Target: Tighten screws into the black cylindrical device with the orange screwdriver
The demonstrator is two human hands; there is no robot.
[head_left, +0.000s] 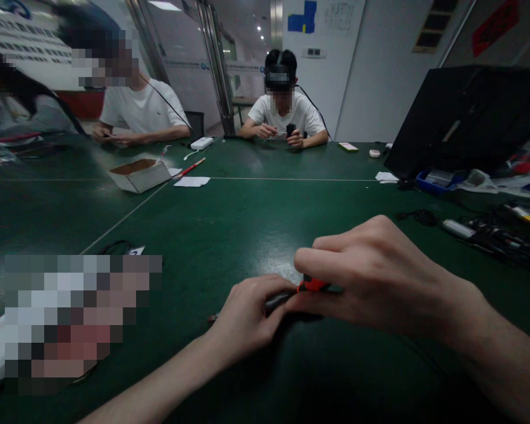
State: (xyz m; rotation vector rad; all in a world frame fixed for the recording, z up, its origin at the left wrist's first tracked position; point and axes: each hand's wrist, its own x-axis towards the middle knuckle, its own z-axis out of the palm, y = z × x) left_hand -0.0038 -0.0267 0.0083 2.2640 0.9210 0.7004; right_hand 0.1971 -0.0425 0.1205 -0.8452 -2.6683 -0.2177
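Note:
Just above the green table, my left hand (251,312) is closed round a dark, rod-like object (277,301). A thin end of something sticks out to the left of this hand. My right hand (357,277) is closed on an orange and black piece (312,284), which meets the right end of the dark object. The two hands are close together, and the fingers hide much of both parts. Whether the two parts are joined cannot be made out.
Left of my hands lies a pixelated item (79,318). Farther off are an open white box (143,179), papers (192,182) and a red pen (191,167). At right stand a black monitor (463,118), a blue tray (437,181) and cables (503,235). Several people sit across the table.

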